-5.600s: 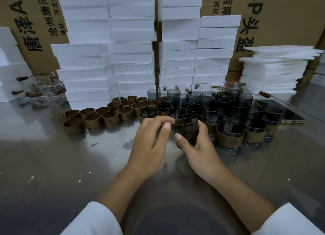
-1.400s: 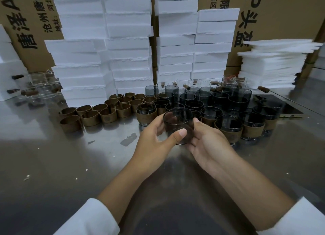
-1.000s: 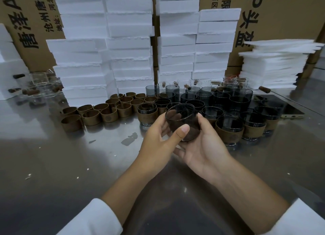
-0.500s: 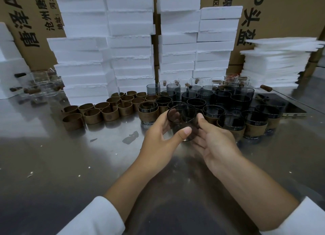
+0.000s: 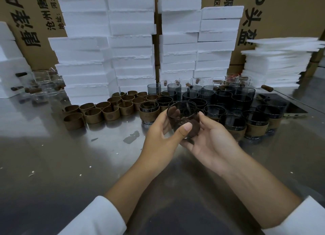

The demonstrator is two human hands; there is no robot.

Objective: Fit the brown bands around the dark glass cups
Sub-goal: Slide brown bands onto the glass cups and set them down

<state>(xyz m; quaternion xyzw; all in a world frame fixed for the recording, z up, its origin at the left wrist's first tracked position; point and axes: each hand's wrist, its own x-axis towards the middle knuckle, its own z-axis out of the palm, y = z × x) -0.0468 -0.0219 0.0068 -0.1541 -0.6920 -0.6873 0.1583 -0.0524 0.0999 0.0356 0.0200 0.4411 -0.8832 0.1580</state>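
Note:
A dark glass cup [image 5: 182, 113] with a brown band around its lower part is held above the steel table, tilted toward me. My left hand [image 5: 161, 138] grips it from the left, thumb across the front. My right hand [image 5: 212, 141] cups it from the right and underneath, palm up. Several loose brown bands [image 5: 109, 111] lie in rows to the left. Behind the hands stand several dark cups, some banded [image 5: 255, 125], others bare [image 5: 226, 95].
Stacks of white foam blocks [image 5: 109, 58] and foam sheets [image 5: 276, 64] stand at the back before cardboard boxes [image 5: 281, 14]. Clear glasses [image 5: 42, 87] sit at far left. A phone [image 5: 292, 109] lies at right. The steel table [image 5: 70, 164] carries white crumbs.
The cup stays between both hands; it has tipped slightly toward me and my right hand has turned more palm-up under it.

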